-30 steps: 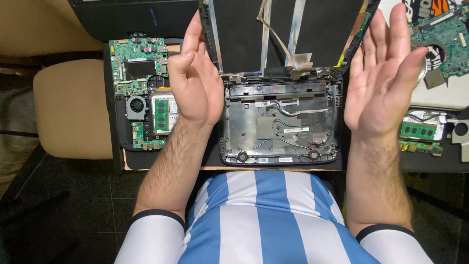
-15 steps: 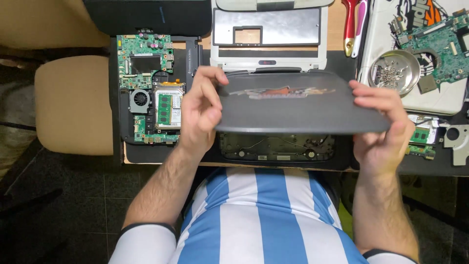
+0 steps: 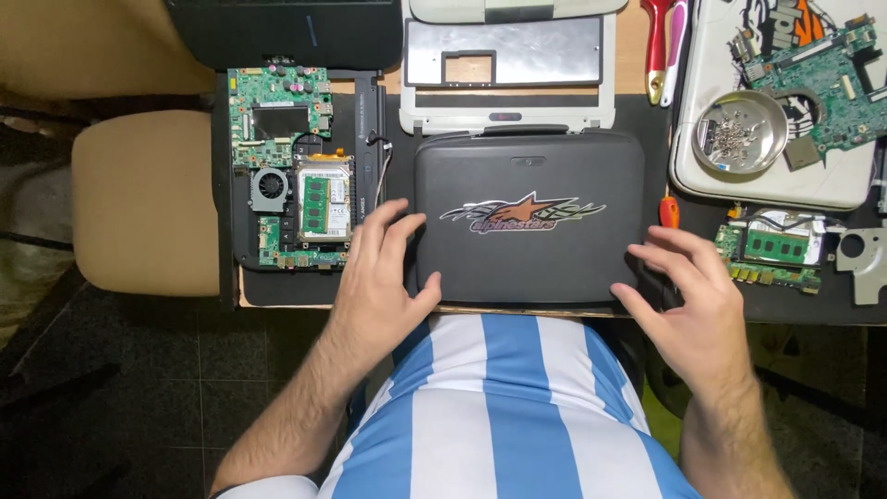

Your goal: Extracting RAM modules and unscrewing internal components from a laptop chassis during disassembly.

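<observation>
The closed dark laptop (image 3: pixel 528 217) is lying flat between both hands. The left hand (image 3: pixel 381 277) and right hand (image 3: pixel 688 296) are resting open-fingered, gripping nothing, touching its near corners.

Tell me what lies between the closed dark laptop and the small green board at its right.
In the head view, the orange-handled screwdriver lies on the black mat between the closed dark laptop and the small green board.

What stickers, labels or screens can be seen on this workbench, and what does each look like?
Sticker on the closed dark grey laptop lid: centre of desk, between left hand and right hand; orange star with silver streaks.
Sticker on the white cover: top right, orange, black and white, partly hidden by a green circuit board.
No lit screen shows.
</observation>
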